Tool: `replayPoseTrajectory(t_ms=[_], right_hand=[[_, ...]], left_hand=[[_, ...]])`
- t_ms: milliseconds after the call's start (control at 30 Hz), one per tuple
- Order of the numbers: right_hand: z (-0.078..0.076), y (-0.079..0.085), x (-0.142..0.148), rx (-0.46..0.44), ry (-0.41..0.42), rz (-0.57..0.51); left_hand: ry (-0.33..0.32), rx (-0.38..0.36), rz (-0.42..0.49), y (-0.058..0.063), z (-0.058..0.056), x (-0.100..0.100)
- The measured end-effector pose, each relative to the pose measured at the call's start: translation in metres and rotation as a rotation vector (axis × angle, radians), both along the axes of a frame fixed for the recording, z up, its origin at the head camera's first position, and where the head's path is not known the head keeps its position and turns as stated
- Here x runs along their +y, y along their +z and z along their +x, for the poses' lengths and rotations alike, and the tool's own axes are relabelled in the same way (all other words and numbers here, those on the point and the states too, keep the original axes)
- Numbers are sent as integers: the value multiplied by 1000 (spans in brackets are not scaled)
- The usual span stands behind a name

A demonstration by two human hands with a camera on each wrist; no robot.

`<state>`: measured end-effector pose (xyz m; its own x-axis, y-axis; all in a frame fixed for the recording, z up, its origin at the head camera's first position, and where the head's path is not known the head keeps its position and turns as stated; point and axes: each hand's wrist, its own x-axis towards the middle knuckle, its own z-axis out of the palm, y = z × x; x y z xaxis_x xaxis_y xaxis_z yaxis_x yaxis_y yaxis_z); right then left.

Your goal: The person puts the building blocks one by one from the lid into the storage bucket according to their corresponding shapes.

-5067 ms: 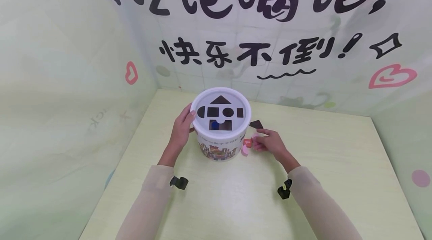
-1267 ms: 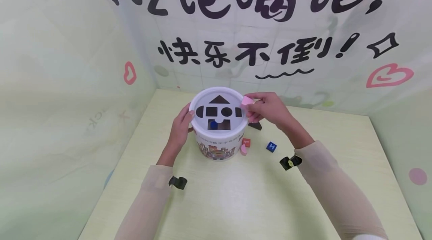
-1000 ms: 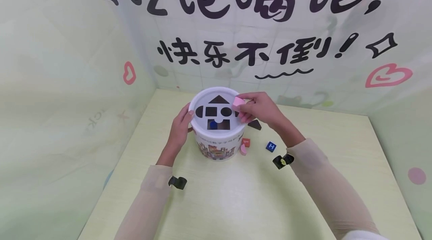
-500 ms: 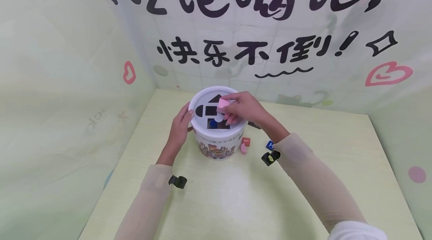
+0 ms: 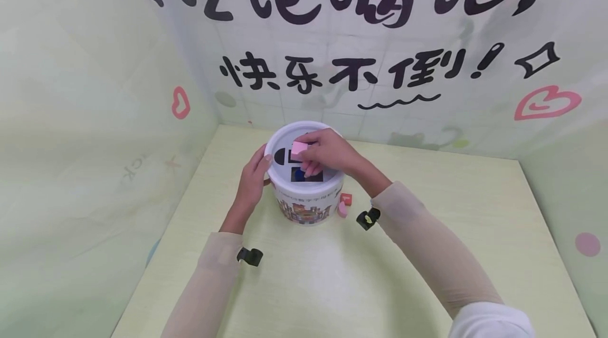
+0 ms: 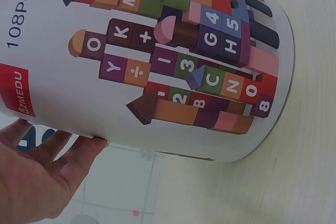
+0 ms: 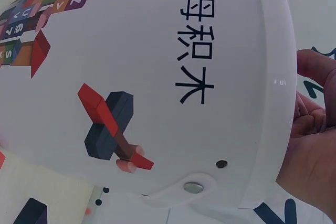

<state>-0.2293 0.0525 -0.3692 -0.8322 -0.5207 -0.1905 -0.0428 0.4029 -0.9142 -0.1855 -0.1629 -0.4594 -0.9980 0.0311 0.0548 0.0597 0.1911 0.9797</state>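
Observation:
A white bucket (image 5: 306, 208) printed with building blocks stands near the back of the table. Its lid (image 5: 280, 170) has cut-out shapes, several covered by my right hand (image 5: 330, 152). That hand pinches a pink block (image 5: 298, 149) between thumb and fingers, over the square hole. At the bucket's left, my left hand (image 5: 253, 179) grips the rim, thumb on top and fingers along the wall. Those fingers (image 6: 84, 153) touch the wall in the left wrist view. In the right wrist view the lid's edge hides the right fingertips and the pink block.
By the bucket's right foot lie a red block (image 5: 345, 199) and a pink rounded block (image 5: 342, 210). A dark block (image 7: 31, 213) shows low in the right wrist view. Something blue (image 5: 299, 174) is visible through the front cut-out. A printed backdrop (image 5: 332, 105) closes off the back.
My right hand has lifted the pink block from beside the bucket and carried it left across the lid. A blue H block, seen earlier, is now hidden behind my arm. The left hand keeps its grip.

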Motion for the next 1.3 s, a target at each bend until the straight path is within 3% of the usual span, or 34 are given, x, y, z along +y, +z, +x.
replayPoseTrajectory(t_ms=[633, 1300], right_hand=[[-2, -3, -5, -11, 18, 10], [-6, 3, 33, -68, -155, -19]], left_hand=[[1, 10, 0, 0, 0, 0], [12, 9, -6, -2, -1, 0]])
